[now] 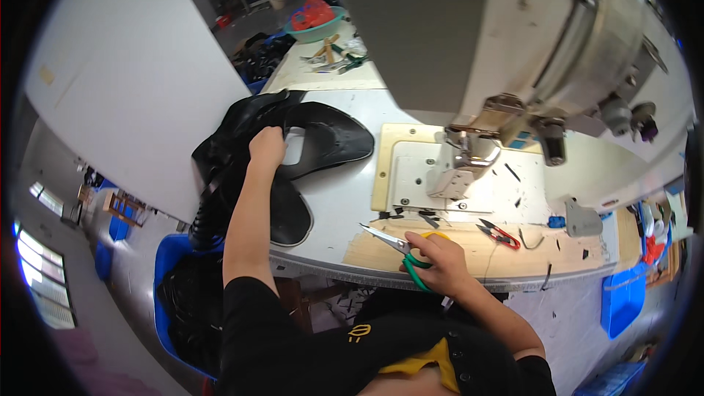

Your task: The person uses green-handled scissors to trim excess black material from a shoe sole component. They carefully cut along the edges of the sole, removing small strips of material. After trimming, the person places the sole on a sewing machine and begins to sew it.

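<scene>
My left hand (268,148) is closed on the edge of a black shoe upper (334,136), beside its opening. Under and around that hand lies a heap of more black uppers (227,139), and one rounded end (291,220) reaches toward the table's front edge. In my right hand (440,264) is a pair of scissors (386,237) with green and yellow handles. Their blades point left, over the wooden strip at the front of the table, apart from the uppers.
A sewing machine (462,154) stands to the right of the uppers. Red-handled thread snips (500,235) and black scraps (411,214) lie before it. A blue bin (163,286) with black pieces sits at lower left. Tools (341,61) and a green basin (317,31) are behind.
</scene>
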`<state>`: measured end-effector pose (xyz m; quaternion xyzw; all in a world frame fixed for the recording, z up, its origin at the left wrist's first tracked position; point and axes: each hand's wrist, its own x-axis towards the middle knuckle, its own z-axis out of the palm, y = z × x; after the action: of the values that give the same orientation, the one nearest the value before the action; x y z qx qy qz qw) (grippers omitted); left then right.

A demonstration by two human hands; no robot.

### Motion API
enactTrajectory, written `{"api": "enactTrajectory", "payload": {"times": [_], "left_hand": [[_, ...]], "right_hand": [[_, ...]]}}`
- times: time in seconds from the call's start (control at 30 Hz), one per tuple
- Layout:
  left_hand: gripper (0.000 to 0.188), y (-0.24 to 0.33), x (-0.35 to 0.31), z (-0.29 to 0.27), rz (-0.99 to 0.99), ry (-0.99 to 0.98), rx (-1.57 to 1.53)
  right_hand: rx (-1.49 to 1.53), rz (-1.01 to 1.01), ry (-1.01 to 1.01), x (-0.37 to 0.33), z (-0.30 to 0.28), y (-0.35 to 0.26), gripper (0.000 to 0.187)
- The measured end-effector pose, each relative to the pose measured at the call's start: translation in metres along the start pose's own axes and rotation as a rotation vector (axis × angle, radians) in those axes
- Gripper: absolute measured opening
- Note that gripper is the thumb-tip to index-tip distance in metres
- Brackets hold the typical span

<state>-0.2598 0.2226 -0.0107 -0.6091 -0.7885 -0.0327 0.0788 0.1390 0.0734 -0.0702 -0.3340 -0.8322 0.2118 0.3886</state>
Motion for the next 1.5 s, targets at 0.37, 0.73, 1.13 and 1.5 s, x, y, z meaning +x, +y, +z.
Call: {"api": "enactTrajectory", "payload": {"times": [0.37, 0.73, 1.13, 1.5], "left_hand": [[0.022, 0.087, -0.080, -0.131, 0.382, 0.028, -1.566], [0.025, 0.179, -0.120, -0.071, 0.333, -0.842, -1.763], [0.015, 0.138, -0.173, -0.018, 0.515, 0.257, -1.107], [0.035, 0.189, -0.256, -0.002, -0.648, -0.770, -2.407]], "right_hand": [[0.204, -0.008, 0.131, 0.036, -0.079, -0.030, 0.068], [0.064, -0.136, 0.088, 0.067, -0.077, -0.054, 0.066], [0.206, 0.316, 0.065, 0.019, -0.050, -0.010, 0.057], [0.230, 0.256, 0.020, 0.036, -0.035, -0.018, 0.059]]}}
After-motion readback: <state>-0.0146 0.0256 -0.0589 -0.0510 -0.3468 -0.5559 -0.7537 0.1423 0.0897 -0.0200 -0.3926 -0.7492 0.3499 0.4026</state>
